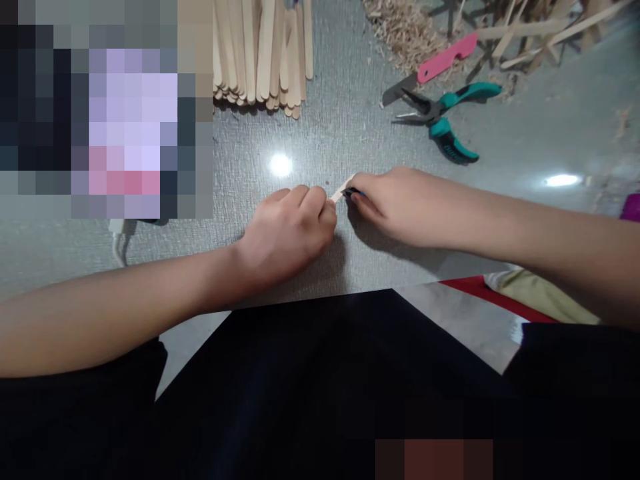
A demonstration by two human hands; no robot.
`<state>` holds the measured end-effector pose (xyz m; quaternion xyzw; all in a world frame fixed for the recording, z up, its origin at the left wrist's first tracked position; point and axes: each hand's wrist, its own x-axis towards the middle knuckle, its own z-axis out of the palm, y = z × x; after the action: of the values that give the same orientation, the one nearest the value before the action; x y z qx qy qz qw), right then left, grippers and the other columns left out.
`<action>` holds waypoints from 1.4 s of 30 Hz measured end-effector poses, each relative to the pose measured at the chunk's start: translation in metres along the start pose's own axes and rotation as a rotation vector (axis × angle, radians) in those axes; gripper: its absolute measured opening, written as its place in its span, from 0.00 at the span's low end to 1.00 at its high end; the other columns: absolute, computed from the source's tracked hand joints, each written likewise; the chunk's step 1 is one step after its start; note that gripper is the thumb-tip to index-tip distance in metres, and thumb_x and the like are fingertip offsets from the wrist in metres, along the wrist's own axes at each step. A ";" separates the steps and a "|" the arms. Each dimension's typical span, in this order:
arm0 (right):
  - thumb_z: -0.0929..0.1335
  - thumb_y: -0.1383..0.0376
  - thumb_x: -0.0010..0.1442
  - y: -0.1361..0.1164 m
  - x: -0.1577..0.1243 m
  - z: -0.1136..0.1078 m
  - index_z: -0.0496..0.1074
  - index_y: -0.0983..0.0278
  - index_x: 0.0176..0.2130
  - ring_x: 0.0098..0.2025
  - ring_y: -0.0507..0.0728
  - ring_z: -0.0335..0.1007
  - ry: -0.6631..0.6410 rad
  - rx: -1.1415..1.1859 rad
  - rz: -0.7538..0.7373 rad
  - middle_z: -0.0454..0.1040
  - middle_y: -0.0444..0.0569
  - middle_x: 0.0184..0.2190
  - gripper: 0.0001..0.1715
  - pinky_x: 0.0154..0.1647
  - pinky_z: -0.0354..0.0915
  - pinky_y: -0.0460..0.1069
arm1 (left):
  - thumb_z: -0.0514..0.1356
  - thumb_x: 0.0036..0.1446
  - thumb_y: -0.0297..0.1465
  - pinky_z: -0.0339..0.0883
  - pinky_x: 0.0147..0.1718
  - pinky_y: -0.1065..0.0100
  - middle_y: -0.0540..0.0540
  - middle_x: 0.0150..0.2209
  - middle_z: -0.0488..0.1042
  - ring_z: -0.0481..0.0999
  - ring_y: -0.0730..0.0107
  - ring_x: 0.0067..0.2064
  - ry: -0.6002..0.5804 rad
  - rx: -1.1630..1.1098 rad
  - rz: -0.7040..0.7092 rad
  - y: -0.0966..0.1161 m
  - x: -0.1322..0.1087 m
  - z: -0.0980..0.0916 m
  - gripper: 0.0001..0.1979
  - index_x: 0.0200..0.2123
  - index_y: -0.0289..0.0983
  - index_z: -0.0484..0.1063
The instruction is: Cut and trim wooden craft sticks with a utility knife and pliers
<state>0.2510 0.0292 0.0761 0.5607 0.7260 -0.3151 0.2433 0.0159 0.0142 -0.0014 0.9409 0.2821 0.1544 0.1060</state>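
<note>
Between my hands, low over the front part of the table, is a pale wooden craft stick [341,191]. My left hand [295,223] is closed on one end of it, knuckles up. My right hand [393,200] is closed around a small dark tool with a bit of blue [352,192], its tip touching or very near the stick. Most of the tool is hidden under the fingers, so its exact kind does not show. The stick's far end rises past my right fingertips.
Many craft sticks [265,53] lie in a bundle at the back. Right of them are wood shavings [405,33], a pink-handled blade [447,59], pliers with teal handles [440,113] and loose wood strips [545,30]. A white cable [117,237] lies at left beside a blurred area.
</note>
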 end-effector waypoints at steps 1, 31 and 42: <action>0.56 0.55 0.83 -0.002 0.001 -0.001 0.77 0.60 0.54 0.31 0.62 0.62 -0.015 -0.020 0.021 0.76 0.55 0.35 0.24 0.37 0.50 0.57 | 0.52 0.81 0.23 0.59 0.31 0.61 0.41 0.35 0.77 0.73 0.64 0.35 -0.012 -0.019 -0.019 0.001 0.000 -0.001 0.19 0.41 0.32 0.82; 0.68 0.72 0.72 -0.044 0.013 -0.030 0.82 0.64 0.41 0.25 0.61 0.73 -0.283 -0.172 0.172 0.78 0.52 0.23 0.12 0.32 0.59 0.56 | 0.51 0.74 0.15 0.66 0.32 0.60 0.39 0.32 0.76 0.75 0.60 0.35 0.029 -0.154 -0.136 0.013 0.008 0.014 0.23 0.32 0.35 0.82; 0.60 0.63 0.82 -0.010 -0.002 -0.023 0.74 0.58 0.51 0.21 0.61 0.75 -0.191 0.250 0.109 0.73 0.41 0.19 0.14 0.33 0.65 0.56 | 0.49 0.73 0.17 0.66 0.29 0.62 0.40 0.29 0.74 0.73 0.62 0.33 0.061 -0.083 -0.069 0.007 0.008 0.008 0.23 0.33 0.35 0.81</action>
<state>0.2415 0.0428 0.0958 0.5925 0.6232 -0.4414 0.2563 0.0286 0.0119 -0.0046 0.9203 0.3106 0.1908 0.1417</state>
